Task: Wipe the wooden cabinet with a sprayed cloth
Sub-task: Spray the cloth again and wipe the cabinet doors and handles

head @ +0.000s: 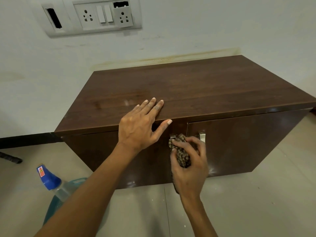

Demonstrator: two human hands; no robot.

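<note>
A low dark-brown wooden cabinet (196, 86) stands against the white wall, with two front doors and metal handles (202, 136). My left hand (138, 127) lies flat on the front edge of its top, fingers spread and thumb hanging over the edge. My right hand (189, 165) grips a bunched brown checked cloth (183, 155) and presses it against the left door's handle, where the two doors meet. A clear spray bottle with a blue cap (49, 180) stands on the floor at the lower left, partly behind my left forearm.
A white switch and socket panel (92, 16) is mounted on the wall above the cabinet. Grey floor tiles (256, 202) spread in front. A black skirting strip (25, 139) runs along the wall at left, with a dark rod (10, 158) lying below it.
</note>
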